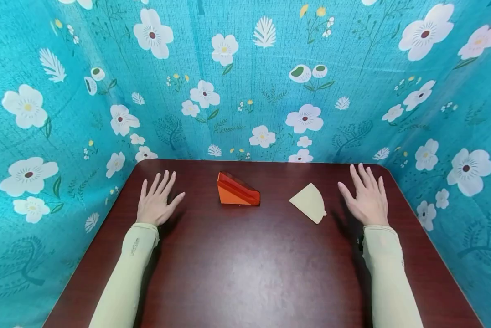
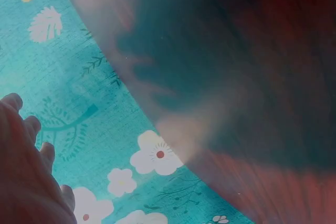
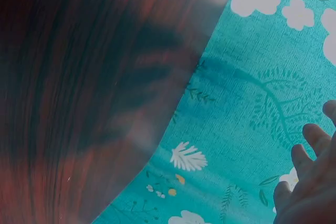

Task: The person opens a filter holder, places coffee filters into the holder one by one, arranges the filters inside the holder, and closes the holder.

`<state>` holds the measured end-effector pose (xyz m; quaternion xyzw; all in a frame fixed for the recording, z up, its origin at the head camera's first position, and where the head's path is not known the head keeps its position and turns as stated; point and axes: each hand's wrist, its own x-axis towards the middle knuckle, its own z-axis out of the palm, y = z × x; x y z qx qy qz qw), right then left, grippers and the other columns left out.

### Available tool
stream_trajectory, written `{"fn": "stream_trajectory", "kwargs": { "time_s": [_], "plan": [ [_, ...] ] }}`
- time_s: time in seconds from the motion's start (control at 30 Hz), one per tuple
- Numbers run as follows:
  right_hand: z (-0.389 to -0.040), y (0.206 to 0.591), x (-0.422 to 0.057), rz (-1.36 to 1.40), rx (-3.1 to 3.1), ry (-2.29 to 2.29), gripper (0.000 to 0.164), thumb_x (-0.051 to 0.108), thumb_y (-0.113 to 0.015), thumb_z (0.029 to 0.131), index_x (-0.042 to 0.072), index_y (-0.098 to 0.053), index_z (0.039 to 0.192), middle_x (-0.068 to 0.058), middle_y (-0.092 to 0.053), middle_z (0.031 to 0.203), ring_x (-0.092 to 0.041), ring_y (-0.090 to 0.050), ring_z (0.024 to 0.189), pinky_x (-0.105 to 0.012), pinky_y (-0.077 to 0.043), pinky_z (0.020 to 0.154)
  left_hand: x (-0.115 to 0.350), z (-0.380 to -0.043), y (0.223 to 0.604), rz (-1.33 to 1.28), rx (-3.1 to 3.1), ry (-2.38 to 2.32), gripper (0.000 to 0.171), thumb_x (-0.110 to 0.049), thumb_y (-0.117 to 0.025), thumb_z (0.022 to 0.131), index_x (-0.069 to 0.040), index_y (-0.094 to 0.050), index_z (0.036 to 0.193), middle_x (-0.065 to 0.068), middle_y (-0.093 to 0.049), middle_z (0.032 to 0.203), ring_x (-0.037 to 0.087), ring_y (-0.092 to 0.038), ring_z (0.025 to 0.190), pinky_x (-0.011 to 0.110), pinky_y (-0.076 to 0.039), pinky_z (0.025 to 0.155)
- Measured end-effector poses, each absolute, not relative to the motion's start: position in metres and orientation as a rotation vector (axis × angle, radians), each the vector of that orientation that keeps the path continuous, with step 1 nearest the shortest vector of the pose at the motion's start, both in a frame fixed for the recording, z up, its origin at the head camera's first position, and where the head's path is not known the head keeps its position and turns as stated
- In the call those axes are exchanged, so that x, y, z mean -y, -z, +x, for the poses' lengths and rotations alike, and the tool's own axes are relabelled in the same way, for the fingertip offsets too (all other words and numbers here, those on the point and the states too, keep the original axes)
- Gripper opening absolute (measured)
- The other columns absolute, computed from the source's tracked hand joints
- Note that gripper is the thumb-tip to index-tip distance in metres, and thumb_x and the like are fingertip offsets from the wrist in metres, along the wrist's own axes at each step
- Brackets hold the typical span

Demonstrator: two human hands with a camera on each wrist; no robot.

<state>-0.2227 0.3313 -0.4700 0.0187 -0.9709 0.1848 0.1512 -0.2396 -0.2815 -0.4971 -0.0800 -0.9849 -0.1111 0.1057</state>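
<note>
An orange-red wedge-shaped piece (image 1: 238,190) with a grooved sloping top sits on the table, left of middle. To its right lies a flat cream fan-shaped piece (image 1: 310,203) with a small tab on its curved edge. My left hand (image 1: 157,200) is at the table's left side, palm down, fingers spread and holding nothing; the wedge is the thing nearest to it. Over on the right, my right hand (image 1: 367,196) has its fingers spread too, just right of the cream piece and apart from it. Part of each hand shows at the edge of its own wrist view.
The dark red-brown table (image 1: 245,273) has rounded far corners. A blue flowered cloth (image 1: 245,82) hangs behind it and along both sides. Pale sleeves (image 1: 122,278) cover both forearms, and the hands cast shadows on the tabletop.
</note>
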Motion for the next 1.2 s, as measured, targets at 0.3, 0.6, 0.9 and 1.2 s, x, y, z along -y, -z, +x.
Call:
{"fn": "stream_trajectory", "kwargs": {
  "time_s": [0.3, 0.6, 0.9, 1.2],
  "plan": [
    [-0.238, 0.478, -0.293, 0.183, 2.77, -0.555, 0.074, 0.057, -0.045, 0.106, 0.018, -0.026, 0.166, -0.018, -0.027, 0.17, -0.039, -0.018, 0.159, -0.058, -0.003, 0.129, 0.259, -0.254, 0.5, -0.419, 2.957, 0.459, 0.108, -0.043, -0.079, 0.089, -0.024, -0.008, 0.168, 0.013, -0.023, 0.172, 0.037, -0.018, 0.159, 0.062, -0.011, 0.127],
    [-0.256, 0.483, -0.221, 0.352, 2.814, -0.575, 0.075, 0.058, -0.05, 0.103, 0.022, -0.027, 0.165, -0.012, -0.031, 0.169, -0.031, -0.021, 0.16, -0.053, -0.008, 0.13, 0.198, -0.263, 0.502, -0.53, 2.979, 1.188, 0.106, -0.024, -0.089, 0.084, -0.027, -0.021, 0.166, 0.011, -0.051, 0.157, 0.033, -0.048, 0.146, 0.057, -0.036, 0.12],
    [-0.261, 0.483, -0.153, 0.559, 2.854, -0.571, 0.075, 0.058, -0.052, 0.102, 0.018, -0.034, 0.163, -0.008, -0.038, 0.166, -0.03, -0.03, 0.157, -0.05, -0.013, 0.13, 0.165, -0.278, 0.513, -0.49, 2.905, 1.329, 0.08, -0.024, -0.091, 0.082, -0.017, -0.047, 0.148, 0.006, -0.065, 0.136, 0.027, -0.065, 0.123, 0.048, -0.049, 0.111],
    [-0.261, 0.49, -0.105, 0.71, 2.967, -0.557, 0.074, 0.046, -0.067, 0.098, 0.022, -0.038, 0.161, -0.012, -0.053, 0.154, -0.034, -0.05, 0.142, -0.052, -0.032, 0.124, 0.152, -0.286, 0.514, -0.499, 2.884, 1.229, 0.06, -0.024, -0.084, 0.088, -0.016, -0.058, 0.142, 0.005, -0.071, 0.129, 0.026, -0.069, 0.114, 0.046, -0.053, 0.106]
  ]
}}
